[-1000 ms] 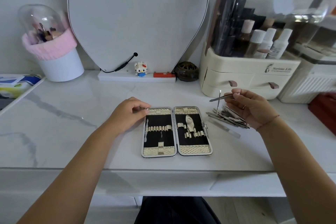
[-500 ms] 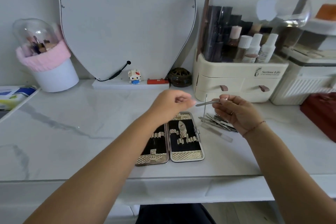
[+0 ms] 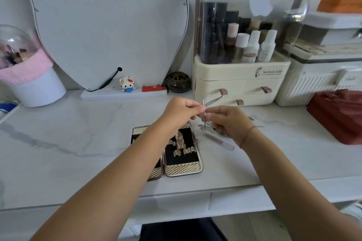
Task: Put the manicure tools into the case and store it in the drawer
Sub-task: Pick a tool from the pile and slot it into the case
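The case (image 3: 183, 164) is lying open on the desk (image 3: 78, 143), partly under the left forearm. Over its far end the left hand (image 3: 179, 112) is pinching the near tip of the tweezers (image 3: 213, 101). Just right of it, the right hand (image 3: 230, 123) is curling its fingers (image 3: 210, 113) round a thin upright pick (image 3: 203, 121), with loose tools (image 3: 211, 130) lying on the desk beneath. Loading looks barely begun, and most loops are showing bare. Next, the tweezers need sliding under a loop, tip first and low.
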Demonstrator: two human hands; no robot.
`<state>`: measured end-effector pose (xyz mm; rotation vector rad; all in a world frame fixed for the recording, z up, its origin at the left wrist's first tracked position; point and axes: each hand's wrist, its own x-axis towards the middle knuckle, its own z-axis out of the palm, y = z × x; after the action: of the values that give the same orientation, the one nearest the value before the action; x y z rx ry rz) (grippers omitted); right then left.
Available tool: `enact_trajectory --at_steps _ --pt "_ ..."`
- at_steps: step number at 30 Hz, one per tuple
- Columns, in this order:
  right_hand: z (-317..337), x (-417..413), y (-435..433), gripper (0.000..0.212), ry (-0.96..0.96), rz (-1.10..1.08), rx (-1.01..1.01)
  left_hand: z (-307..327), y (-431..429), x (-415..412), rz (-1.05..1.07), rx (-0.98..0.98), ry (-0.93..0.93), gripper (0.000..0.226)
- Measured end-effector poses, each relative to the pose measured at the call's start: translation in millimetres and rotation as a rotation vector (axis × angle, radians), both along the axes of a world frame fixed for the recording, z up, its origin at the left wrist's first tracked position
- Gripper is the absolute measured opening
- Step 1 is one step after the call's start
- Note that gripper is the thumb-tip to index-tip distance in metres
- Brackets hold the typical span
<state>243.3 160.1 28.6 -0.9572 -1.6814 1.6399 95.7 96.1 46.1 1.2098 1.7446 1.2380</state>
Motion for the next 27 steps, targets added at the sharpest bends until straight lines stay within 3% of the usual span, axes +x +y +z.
enact_trajectory --at_steps 6,9,14,20,24,27 --pt "3 -3 -6 0.003 -0.061 0.001 0.053 -4 -2 0 0.014 -0.016 -0.051 0.011" --pt "1 2 -4 0.007 -0.100 -0.097 0.105 -5 -7 -5 0.031 -0.037 -0.057 0.008" --pt "-3 17 3 0.016 -0.581 -0.182 0.487 -6 -17 -17 0.121 -0.015 -0.073 0.010" --pt "-1 15 -3 0.011 -0.792 -0.150 0.538 -4 -28 -23 0.155 0.008 -0.046 0.015" --pt "3 11 -6 0.013 -0.699 -0.144 0.572 -2 -34 -23 0.150 0.022 -0.048 0.014" --pt "15 -2 -13 0.013 -0.322 -0.122 0.453 -1 -37 -24 0.133 0.026 -0.075 0.010"
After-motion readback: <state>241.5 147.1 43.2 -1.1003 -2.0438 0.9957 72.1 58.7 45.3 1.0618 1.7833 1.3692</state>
